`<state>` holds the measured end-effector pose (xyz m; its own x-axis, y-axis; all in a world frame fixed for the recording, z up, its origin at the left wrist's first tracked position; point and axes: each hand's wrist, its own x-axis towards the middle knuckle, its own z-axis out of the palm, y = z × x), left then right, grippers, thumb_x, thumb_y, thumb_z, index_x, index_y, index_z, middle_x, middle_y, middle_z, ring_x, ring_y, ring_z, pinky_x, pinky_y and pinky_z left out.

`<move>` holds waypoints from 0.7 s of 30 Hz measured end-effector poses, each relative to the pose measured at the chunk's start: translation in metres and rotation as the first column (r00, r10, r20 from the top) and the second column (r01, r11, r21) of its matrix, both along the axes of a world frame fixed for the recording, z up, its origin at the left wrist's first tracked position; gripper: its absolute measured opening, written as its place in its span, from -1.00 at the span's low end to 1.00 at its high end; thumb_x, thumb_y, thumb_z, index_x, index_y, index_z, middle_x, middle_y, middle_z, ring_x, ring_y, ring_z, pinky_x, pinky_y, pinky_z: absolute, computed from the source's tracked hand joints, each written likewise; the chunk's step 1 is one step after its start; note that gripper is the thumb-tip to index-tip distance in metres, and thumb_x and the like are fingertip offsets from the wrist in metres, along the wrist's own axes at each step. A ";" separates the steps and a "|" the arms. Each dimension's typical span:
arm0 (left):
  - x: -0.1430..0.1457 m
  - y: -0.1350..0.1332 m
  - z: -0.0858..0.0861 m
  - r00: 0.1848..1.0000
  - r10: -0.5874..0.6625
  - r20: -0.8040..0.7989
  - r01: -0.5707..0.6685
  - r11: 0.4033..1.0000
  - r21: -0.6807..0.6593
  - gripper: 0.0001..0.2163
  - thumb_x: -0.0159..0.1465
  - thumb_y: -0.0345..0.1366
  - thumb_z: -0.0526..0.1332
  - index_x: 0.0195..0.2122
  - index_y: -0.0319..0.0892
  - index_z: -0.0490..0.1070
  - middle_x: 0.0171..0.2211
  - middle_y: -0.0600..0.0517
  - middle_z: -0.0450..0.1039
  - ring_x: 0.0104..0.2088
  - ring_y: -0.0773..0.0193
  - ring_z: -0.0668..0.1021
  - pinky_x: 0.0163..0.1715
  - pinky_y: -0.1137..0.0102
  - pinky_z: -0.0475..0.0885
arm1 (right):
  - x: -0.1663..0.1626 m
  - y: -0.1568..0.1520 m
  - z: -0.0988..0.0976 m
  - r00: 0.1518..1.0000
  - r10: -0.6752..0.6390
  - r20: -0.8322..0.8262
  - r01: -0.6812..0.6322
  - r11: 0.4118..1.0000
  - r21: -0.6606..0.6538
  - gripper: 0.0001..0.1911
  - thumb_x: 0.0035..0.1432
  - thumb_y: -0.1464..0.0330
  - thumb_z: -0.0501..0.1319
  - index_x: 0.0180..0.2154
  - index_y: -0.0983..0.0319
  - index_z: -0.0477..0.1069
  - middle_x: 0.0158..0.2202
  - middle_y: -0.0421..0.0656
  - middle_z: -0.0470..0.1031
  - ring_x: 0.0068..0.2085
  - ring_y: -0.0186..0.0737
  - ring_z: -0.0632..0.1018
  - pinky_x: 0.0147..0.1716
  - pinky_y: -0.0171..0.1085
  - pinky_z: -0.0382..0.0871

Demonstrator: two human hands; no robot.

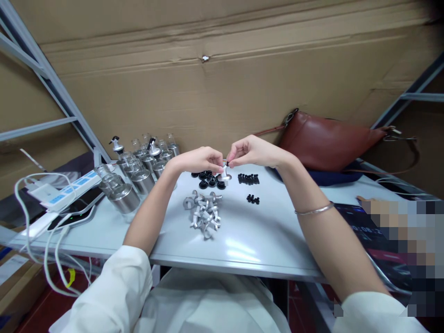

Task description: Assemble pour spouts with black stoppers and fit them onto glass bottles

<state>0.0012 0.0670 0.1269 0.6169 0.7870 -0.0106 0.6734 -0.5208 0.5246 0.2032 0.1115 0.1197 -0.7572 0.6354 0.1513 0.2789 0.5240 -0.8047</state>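
Over the middle of the table, my left hand pinches a silver pourer spout with a wide base. My right hand is closed at the spout's top, its thumb and fingertips on a small black piece. Whether that piece is seated in the spout I cannot tell. Just below my hands lie several round black stoppers, partly hidden by my left hand. A pile of loose silver spouts is nearer to me. To the right are a row of black pieces and a smaller black cluster.
Several glass bottles with metal sleeves stand at the left, some with pourers on top. A power strip and white cables lie further left. A brown bag and a screen are at the right. Cardboard walls the back.
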 end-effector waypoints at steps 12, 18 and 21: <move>0.007 -0.005 0.001 0.971 0.020 0.239 -0.024 1.000 0.014 -0.82 0.22 -0.22 0.17 -0.32 -0.26 0.33 -0.35 -0.01 0.51 -0.32 0.36 0.51 -0.27 0.42 0.37 | 0.003 -0.002 0.003 0.980 -0.126 -0.156 0.130 0.991 0.016 -0.72 -0.21 0.23 0.39 -0.47 0.28 0.45 -0.42 -0.12 0.56 -0.40 -0.27 0.51 -0.41 -0.29 0.38; 0.007 -0.005 0.001 0.949 0.010 0.314 -0.011 1.000 0.002 -0.83 0.22 -0.24 0.16 -0.31 -0.27 0.30 -0.35 -0.01 0.51 -0.32 0.37 0.52 -0.26 0.43 0.39 | 0.009 0.000 0.002 0.976 -0.103 -0.190 0.102 0.995 -0.015 -0.71 -0.18 0.23 0.39 -0.41 0.28 0.51 -0.34 -0.11 0.57 -0.31 -0.23 0.53 -0.30 -0.26 0.41; 0.007 -0.006 0.002 0.956 0.009 0.293 -0.006 1.000 -0.011 -0.85 0.22 -0.27 0.17 -0.29 -0.28 0.34 -0.36 -0.01 0.51 -0.34 0.39 0.52 -0.28 0.45 0.39 | 0.012 0.002 0.001 0.984 -0.076 -0.159 0.063 0.994 -0.090 -0.72 -0.11 0.23 0.37 -0.36 0.28 0.53 -0.36 -0.13 0.57 -0.29 -0.25 0.54 -0.23 -0.25 0.41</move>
